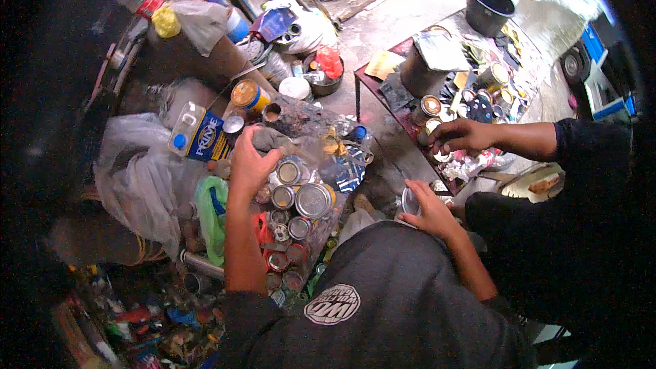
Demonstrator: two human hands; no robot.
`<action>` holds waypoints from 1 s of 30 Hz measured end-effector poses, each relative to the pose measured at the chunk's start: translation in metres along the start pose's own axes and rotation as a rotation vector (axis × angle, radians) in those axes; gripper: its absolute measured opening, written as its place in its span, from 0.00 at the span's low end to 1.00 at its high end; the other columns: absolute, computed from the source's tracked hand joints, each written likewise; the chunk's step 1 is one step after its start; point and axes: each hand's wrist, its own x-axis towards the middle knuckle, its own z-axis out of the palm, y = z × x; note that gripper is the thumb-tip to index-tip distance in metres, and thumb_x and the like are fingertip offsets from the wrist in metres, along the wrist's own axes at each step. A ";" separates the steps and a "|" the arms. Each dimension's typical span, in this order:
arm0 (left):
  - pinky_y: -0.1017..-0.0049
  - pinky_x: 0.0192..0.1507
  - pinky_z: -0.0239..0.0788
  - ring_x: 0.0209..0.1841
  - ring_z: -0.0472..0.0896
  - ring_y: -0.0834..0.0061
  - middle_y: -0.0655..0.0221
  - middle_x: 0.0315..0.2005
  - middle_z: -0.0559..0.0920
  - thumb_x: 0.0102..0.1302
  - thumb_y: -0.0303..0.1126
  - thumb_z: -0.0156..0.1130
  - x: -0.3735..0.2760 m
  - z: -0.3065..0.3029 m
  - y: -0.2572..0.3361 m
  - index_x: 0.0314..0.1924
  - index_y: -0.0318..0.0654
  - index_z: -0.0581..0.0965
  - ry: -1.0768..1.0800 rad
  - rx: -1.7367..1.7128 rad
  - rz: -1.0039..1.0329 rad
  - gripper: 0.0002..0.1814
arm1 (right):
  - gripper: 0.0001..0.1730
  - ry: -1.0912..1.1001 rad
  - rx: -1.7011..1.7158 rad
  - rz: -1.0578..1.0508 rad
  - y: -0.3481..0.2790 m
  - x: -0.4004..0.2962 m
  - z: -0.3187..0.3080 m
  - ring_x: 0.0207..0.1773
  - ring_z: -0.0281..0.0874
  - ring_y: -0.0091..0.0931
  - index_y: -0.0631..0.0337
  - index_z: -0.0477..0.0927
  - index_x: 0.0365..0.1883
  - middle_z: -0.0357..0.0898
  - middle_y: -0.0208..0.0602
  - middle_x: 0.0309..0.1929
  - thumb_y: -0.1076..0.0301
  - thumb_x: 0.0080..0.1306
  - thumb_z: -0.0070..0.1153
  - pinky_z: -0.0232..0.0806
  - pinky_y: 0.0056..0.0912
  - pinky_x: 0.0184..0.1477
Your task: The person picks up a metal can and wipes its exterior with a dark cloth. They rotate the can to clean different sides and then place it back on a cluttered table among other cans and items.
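My left hand (252, 156) is raised over the left-hand work surface, with a grey, crumpled, cloth-like bundle (269, 141) between thumb and fingers. Just below it stand several closed metal tins, among them a large round-lidded tin (313, 201) and a smaller tin (288, 171). Near my lap, my right hand (433, 215) grips the rim of a clear round container (410, 202). What the container holds cannot be made out. A plastic jug with a blue cap (197, 136) is left of my left hand.
From the right, another person's hand (461, 137) reaches over a red-edged table (376, 84) crowded with tins. A black bucket (489, 7) stands at its far end. Plastic bags (148, 174) hang at left. An orange-topped can (247, 95) stands beyond my left hand.
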 end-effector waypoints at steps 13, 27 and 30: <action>0.55 0.62 0.68 0.59 0.74 0.49 0.57 0.52 0.78 0.47 0.28 0.78 -0.108 0.127 0.098 0.57 0.42 0.76 0.192 -0.307 0.294 0.34 | 0.49 -0.072 0.129 0.056 0.002 -0.035 0.023 0.76 0.64 0.39 0.64 0.64 0.75 0.66 0.50 0.73 0.65 0.58 0.75 0.56 0.41 0.76; 0.56 0.65 0.67 0.60 0.72 0.50 0.54 0.59 0.71 0.53 0.27 0.72 -0.201 0.192 0.200 0.65 0.40 0.71 0.323 -0.328 0.583 0.37 | 0.39 -0.160 0.498 0.202 0.023 -0.138 0.032 0.66 0.74 0.33 0.64 0.66 0.71 0.74 0.42 0.65 0.73 0.63 0.68 0.67 0.39 0.66; 0.55 0.66 0.66 0.63 0.71 0.48 0.51 0.63 0.69 0.53 0.31 0.74 -0.243 0.190 0.203 0.68 0.38 0.69 0.277 -0.341 0.558 0.41 | 0.38 -0.169 0.559 0.321 0.063 -0.169 0.049 0.64 0.75 0.33 0.64 0.66 0.70 0.76 0.42 0.62 0.71 0.64 0.68 0.69 0.38 0.64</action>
